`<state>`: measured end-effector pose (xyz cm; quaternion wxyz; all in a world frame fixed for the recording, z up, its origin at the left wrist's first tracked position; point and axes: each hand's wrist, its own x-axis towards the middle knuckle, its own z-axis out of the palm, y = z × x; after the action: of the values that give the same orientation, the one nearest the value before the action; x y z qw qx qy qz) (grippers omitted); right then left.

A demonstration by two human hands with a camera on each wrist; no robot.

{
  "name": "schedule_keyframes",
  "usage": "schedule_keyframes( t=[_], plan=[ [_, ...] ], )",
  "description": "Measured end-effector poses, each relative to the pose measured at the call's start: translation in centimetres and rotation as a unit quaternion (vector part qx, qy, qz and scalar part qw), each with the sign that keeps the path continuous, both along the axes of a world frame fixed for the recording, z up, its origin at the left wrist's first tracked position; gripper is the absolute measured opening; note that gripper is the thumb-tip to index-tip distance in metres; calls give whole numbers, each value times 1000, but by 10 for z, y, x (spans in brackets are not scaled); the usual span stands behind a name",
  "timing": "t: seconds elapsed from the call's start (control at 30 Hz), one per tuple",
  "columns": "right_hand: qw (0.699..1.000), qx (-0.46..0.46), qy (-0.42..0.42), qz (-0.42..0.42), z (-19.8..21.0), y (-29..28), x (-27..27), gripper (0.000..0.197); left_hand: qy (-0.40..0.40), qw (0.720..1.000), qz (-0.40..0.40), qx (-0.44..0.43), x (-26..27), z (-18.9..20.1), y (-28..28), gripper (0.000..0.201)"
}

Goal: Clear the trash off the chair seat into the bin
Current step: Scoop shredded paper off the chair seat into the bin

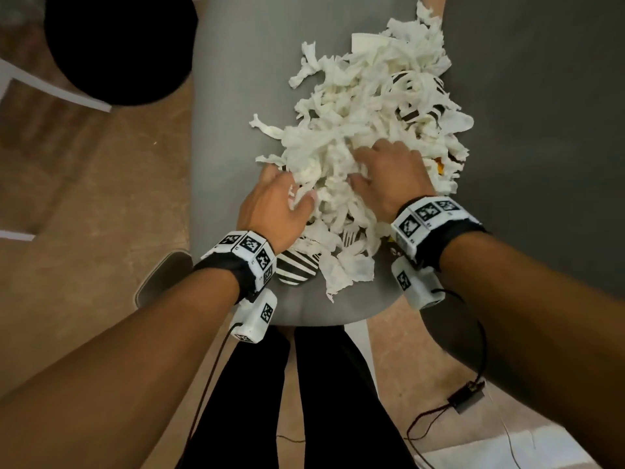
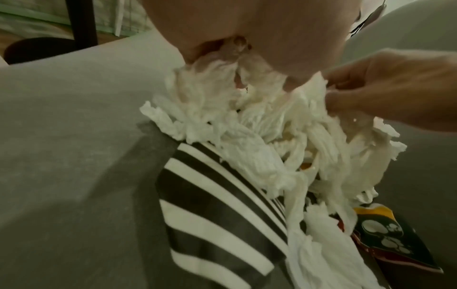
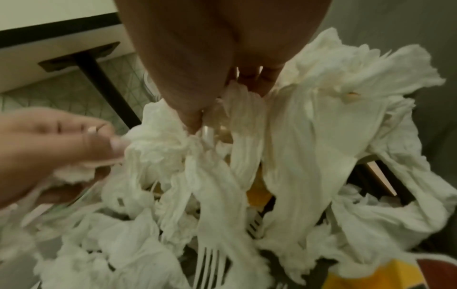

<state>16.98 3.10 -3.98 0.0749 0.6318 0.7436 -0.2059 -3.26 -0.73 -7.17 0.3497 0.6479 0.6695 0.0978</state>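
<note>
A heap of torn white tissue paper [image 1: 365,123] covers the grey chair seat [image 1: 236,79]. My left hand [image 1: 297,194] grips tissue at the heap's near left edge, its fingers curled into the strands [image 2: 222,82]. My right hand [image 1: 365,167] digs into the middle of the heap and pinches tissue [image 3: 237,101] between thumb and fingers. A black-and-white striped paper piece [image 1: 296,267] lies under my left wrist. A dark and yellow snack wrapper [image 2: 385,240] and a white plastic fork [image 3: 210,262] sit in the pile. The round black bin [image 1: 118,45] stands on the floor at the far left.
The wooden floor [image 1: 84,198] lies left of the seat, crossed by a white frame bar [image 1: 50,86] near the bin. A dark grey surface [image 1: 541,130] rises on the right. My black-trousered legs [image 1: 321,401] touch the seat's front edge. A cable with a small device [image 1: 466,397] lies at lower right.
</note>
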Motion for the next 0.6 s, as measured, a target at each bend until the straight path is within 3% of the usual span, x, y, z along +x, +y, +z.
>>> schedule_keyframes(
  t=[0.07,0.1,0.17,0.23,0.3,0.37,0.47,0.6],
  plan=[
    [999,24,21,-10,4,3,5,40,-14,1000,18,13,3,-4,-8,17],
    [999,31,39,-16,5,2,8,39,-33,999,29,11,5,-5,-11,22],
    [995,51,88,-20,8,-1,12,36,-66,998,13,-6,9,-5,-16,61],
    [987,74,141,-31,12,-5,12,35,-39,997,-54,-35,13,-2,-19,74],
    [979,94,170,-56,16,-7,11,34,1,993,-110,-37,14,-3,-20,50],
    [974,91,185,-96,25,-7,11,30,-12,997,-71,-6,14,0,-20,27],
    [956,66,229,-170,34,-6,11,17,-24,999,18,43,11,9,-20,24],
    [936,82,283,-192,45,-1,7,31,-33,996,63,60,2,17,-18,30]
  ],
)
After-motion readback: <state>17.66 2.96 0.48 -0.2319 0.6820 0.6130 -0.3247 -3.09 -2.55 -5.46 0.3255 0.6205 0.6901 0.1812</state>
